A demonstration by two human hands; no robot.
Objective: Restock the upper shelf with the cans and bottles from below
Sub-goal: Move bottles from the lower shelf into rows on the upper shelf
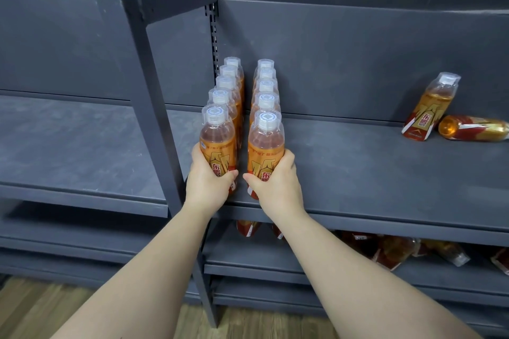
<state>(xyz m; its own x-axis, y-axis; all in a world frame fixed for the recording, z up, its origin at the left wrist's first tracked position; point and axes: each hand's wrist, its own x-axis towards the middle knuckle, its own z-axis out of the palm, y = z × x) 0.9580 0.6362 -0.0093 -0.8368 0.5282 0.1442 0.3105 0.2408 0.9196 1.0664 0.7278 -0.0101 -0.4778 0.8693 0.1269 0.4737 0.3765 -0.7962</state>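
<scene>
Two rows of orange drink bottles with clear caps stand on the upper shelf (371, 173), running from its front edge to the back panel. My left hand (205, 181) grips the front bottle of the left row (217, 137) around its lower body. My right hand (275, 181) grips the front bottle of the right row (265, 140) the same way. Both front bottles stand upright at the shelf's front edge. On the lower shelf (275, 264), several more bottles (394, 252) lie on their sides, partly hidden under the upper shelf.
At the right of the upper shelf one bottle (429, 107) stands tilted beside another lying on its side (473, 128). A dark upright post (154, 96) divides this bay from the shelf unit on the left (68, 146). Wooden floor (41, 308) shows below.
</scene>
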